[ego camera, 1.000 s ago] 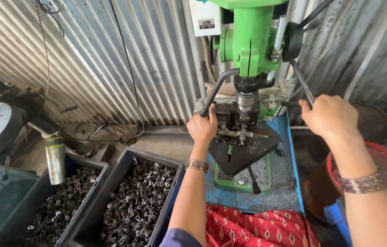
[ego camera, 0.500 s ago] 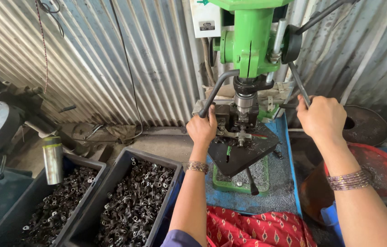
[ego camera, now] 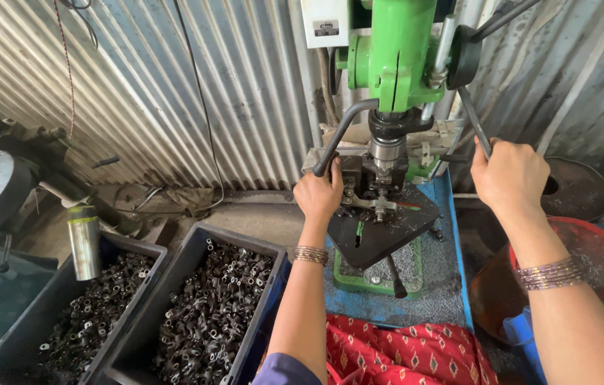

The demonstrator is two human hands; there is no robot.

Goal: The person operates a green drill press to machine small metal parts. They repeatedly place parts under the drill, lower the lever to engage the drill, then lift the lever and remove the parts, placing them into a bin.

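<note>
Two bins [ego camera: 245, 249] of small metal parts [ego camera: 209, 314]; one green drill press [ego camera: 402, 50]; one steel bottle [ego camera: 84, 242].

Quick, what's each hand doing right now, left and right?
Left hand: closed at the end of the curved clamp lever.
Right hand: closed around the drill press feed handle.

Your left hand [ego camera: 320, 194] rests beside the drill press [ego camera: 396, 64]; two parts bins [ego camera: 195, 314] sit to its left, your right hand [ego camera: 510, 175] on the lever [ego camera: 474, 121].

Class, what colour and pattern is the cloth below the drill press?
The cloth is red with small white and dark motifs, seen best in the head view.
</note>
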